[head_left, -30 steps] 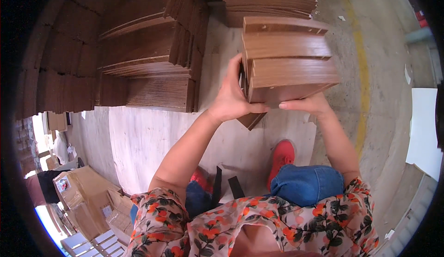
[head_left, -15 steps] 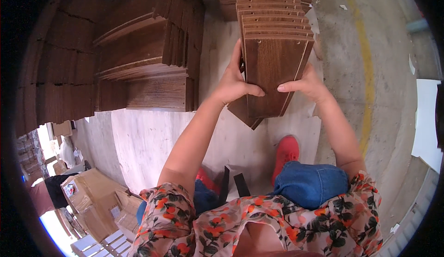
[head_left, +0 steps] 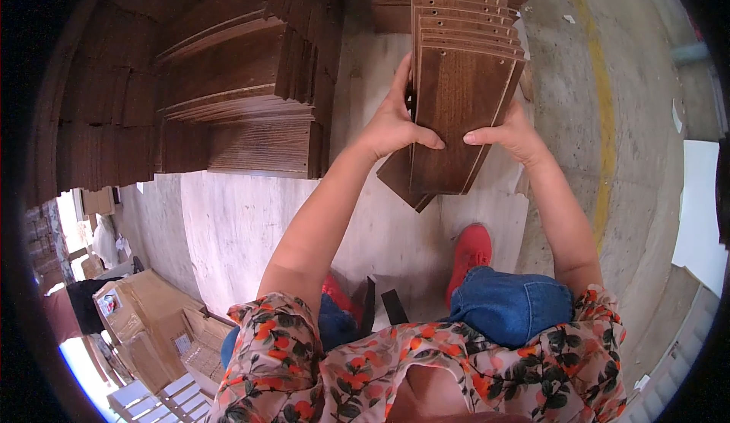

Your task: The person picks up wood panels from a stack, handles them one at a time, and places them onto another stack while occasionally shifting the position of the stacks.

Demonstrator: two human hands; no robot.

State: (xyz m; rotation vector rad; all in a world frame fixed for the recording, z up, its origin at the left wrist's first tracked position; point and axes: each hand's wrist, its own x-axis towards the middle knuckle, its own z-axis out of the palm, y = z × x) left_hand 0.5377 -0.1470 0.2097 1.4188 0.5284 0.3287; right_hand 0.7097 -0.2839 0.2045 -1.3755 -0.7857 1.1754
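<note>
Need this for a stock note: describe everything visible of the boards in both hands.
The boards are oblong, dark brown, wood-grained, with paler edges and small holes near the far end. Stacked, their far ends stepped, they sit between the left hand and right hand, thumbs on the top face. Another piece shows beneath; contact is unclear.

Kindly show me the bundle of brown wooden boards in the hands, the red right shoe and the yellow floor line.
Bundle of brown wooden boards [head_left: 465, 92], head view: front board's face.
Red right shoe [head_left: 471, 251], head view: the upper.
Yellow floor line [head_left: 607, 130], head view: middle stretch.
</note>
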